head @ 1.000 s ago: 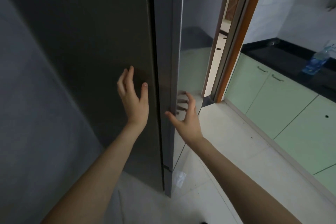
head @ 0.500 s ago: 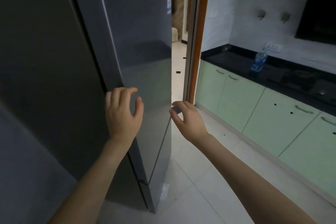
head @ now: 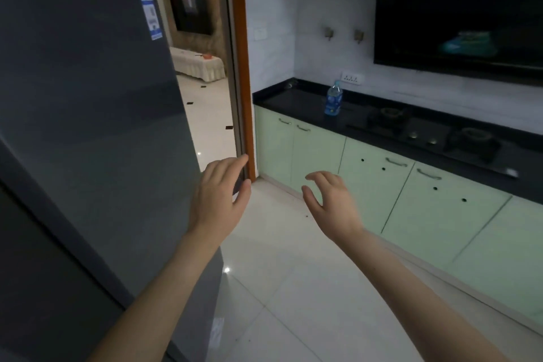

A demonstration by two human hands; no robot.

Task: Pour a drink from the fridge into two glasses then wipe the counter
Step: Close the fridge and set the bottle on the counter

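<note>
Both bare hands are raised in front of the grey fridge (head: 97, 126), which fills the left side of the view with its doors closed. The left hand (head: 219, 197) sits at the fridge's right front edge, its fingers (head: 226, 166) loosely curled and spread, gripping nothing; whether the palm actually touches the door surface cannot be told. The right hand (head: 332, 203) hangs in the air just right of it, apart from the fridge, fingers half curled and thumb held out, empty as well. Across the white tiled floor (head: 293, 288) runs a black bench (head: 293, 103) over pale green cabinets (head: 367, 185). A plastic bottle with a blue label (head: 333, 100) stands upright on the bench, near a gas hob (head: 426, 132) set into it.
</note>
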